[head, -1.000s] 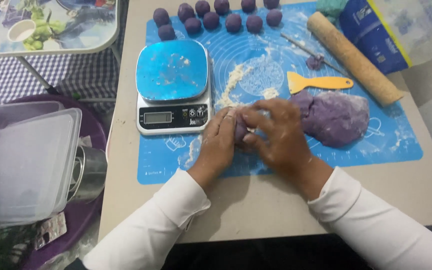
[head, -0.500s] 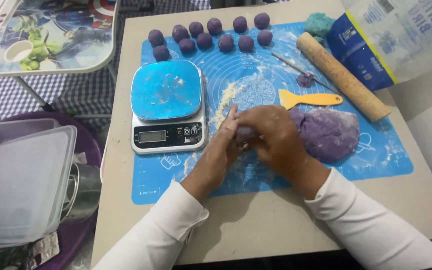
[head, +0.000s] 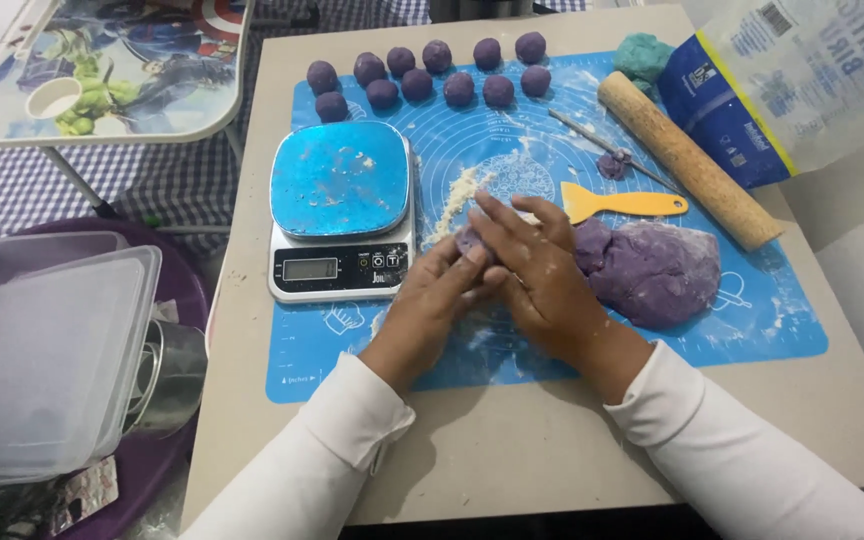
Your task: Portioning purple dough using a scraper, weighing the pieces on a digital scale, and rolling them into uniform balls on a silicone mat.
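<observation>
Your left hand (head: pixel 430 300) and right hand (head: pixel 537 275) press together, cupped around a small purple dough piece (head: pixel 472 242) on the blue mat (head: pixel 752 300), just beside the kitchen scale (head: pixel 340 210). It's smooth, lilac, mostly hidden by your fingers. Right of it sits the big dough lump (head: pixel 652 270); at the far right corner, a blue-and-clear flour bag (head: pixel 782 80) lies tilted.

A small purple dough piece (head: pixel 471 243) is held between the left hand (head: pixel 434 303) and the right hand (head: pixel 540 280) over a blue mat (head: pixel 752 300). A big purple dough lump (head: pixel 652 272) is seen just beside the right hand. A kitchen scale (head: pixel 341 210) is placed on the left, and ten purple balls (head: pixel 460 89) are lined up behind it.
</observation>
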